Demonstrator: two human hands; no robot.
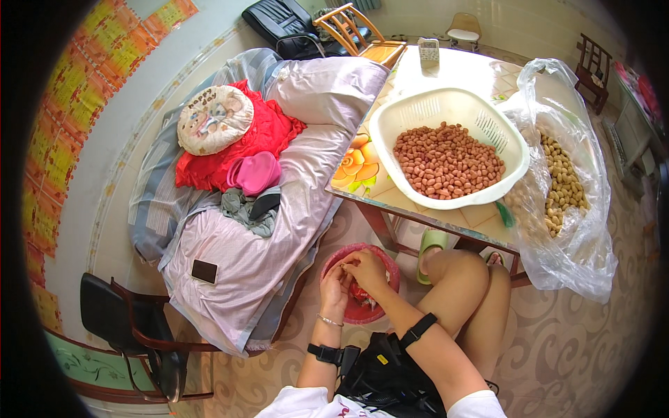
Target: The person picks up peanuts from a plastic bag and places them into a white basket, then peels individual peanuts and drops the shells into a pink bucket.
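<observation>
your left hand [336, 285] and right hand [366, 270] met fingertip to fingertip right over the red bowl [390, 266] on the floor, both pinched shut on sth small btw them, prob a peanut, too tiny to tell for sure or to read its long axis. bowl sat directly under the hands, neither hand nearer. white basket [382, 132] of shelled nuts was up and to your right on the table [481, 216], plastic bag [578, 258] of unshelled ones beyond it at the table edge. bedding pile [244, 258] crowded your left; your knee [460, 268] boxed in the right.
</observation>
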